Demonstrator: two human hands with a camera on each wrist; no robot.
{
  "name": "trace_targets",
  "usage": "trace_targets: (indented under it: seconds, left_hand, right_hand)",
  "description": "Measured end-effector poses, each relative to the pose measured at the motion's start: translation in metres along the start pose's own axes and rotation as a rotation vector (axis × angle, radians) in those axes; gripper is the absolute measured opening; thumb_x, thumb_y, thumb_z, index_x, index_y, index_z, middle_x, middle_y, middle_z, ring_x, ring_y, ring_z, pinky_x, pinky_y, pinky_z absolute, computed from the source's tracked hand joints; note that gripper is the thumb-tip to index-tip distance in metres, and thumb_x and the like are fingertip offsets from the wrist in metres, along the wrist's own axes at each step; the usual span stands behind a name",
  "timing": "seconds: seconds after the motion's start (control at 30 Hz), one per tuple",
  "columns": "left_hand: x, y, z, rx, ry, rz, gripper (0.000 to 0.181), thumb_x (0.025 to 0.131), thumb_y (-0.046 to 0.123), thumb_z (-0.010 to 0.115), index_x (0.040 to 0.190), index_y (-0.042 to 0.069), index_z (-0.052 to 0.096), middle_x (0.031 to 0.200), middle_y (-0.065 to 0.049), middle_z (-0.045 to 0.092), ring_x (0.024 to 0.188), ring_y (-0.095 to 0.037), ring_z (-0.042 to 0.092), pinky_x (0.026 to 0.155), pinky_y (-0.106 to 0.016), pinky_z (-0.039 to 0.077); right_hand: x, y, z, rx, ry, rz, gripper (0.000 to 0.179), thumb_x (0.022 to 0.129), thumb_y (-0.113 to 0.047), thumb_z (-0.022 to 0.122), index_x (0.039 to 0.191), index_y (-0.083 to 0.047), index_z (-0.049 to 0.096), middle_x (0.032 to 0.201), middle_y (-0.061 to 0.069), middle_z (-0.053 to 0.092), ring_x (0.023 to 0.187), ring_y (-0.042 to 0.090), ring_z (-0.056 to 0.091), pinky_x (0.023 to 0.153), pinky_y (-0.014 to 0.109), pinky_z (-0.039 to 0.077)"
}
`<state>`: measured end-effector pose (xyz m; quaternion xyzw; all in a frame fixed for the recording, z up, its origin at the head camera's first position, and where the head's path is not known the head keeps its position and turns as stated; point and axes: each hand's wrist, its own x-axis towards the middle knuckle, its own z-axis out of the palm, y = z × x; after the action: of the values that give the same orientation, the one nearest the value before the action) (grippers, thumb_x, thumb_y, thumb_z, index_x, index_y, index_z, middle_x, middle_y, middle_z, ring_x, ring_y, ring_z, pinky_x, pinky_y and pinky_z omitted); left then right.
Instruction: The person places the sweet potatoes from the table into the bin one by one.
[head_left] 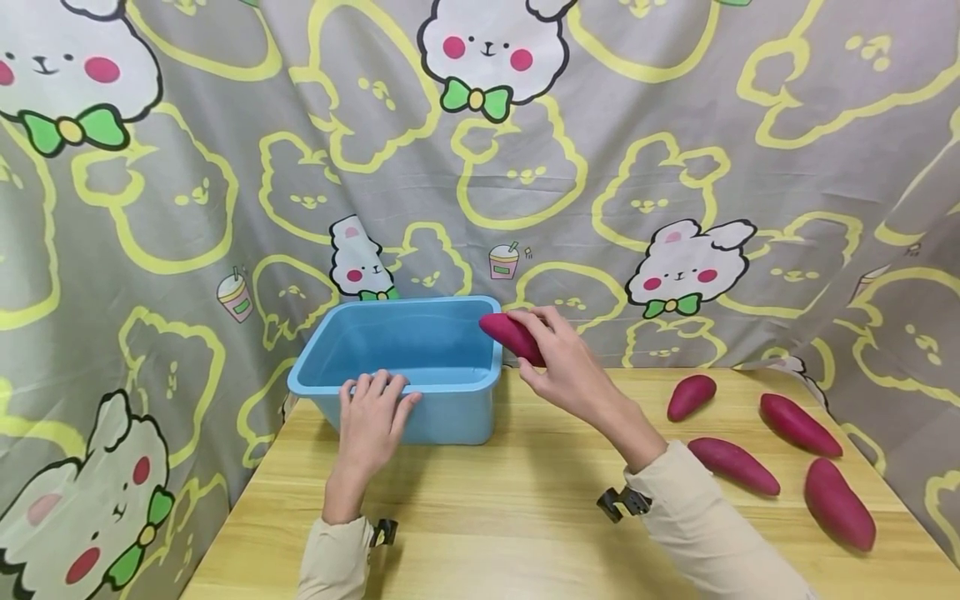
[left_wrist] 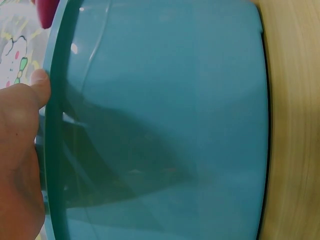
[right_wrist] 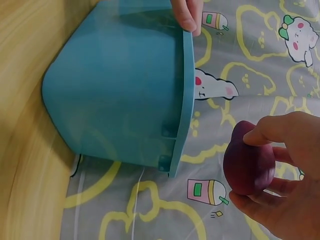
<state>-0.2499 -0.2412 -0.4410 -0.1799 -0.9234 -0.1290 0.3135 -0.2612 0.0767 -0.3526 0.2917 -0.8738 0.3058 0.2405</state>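
A purple-red sweet potato (head_left: 517, 337) is pinched between the thumb and fingers of my right hand (head_left: 566, 367), raised at the right end of a blue plastic bin (head_left: 450, 417). In the right wrist view the held sweet potato (right_wrist: 247, 162) is seen end-on, apart from the bin's rim (right_wrist: 185, 110). My left hand (head_left: 371, 425) grips the bin's near rim, fingers over the edge. From the left wrist view, the thumb (left_wrist: 40, 85) lies at the rim. The visible part of the bin's inside holds nothing.
Several more sweet potatoes (head_left: 735, 465) lie spread on the right side of the wooden table (head_left: 480, 525). A grey curtain (head_left: 525, 192) with rabbit drawings hangs behind the table and along both sides. The bin stands at the table's back left.
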Motion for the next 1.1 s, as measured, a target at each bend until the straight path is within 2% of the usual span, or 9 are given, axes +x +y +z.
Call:
trace_targets:
  seconds: [0.47, 1.1]
  left_hand:
    - [0.001, 0.0, -0.001, 0.008, -0.004, -0.004, 0.025, 0.106, 0.039, 0.055, 0.103, 0.015, 0.063, 0.101, -0.008, 0.059, 0.102, -0.035, 0.05, 0.1, -0.062, 0.028]
    - [-0.001, 0.001, -0.002, -0.002, -0.005, -0.003, 0.026, 0.106, 0.039, 0.056, 0.103, 0.014, 0.063, 0.101, -0.008, 0.058, 0.103, -0.034, 0.05, 0.1, -0.062, 0.028]
  right_hand:
    - [0.012, -0.008, 0.015, 0.013, -0.021, -0.013, 0.062, 0.089, -0.01, 0.076, 0.146, -0.014, 0.054, 0.137, 0.011, 0.051, 0.113, 0.029, 0.057, 0.087, 0.047, 0.057]
    - [0.026, -0.019, 0.037, -0.033, -0.052, -0.019, 0.058, 0.089, -0.013, 0.077, 0.143, -0.013, 0.056, 0.132, 0.007, 0.058, 0.113, 0.025, 0.055, 0.086, 0.044, 0.056]
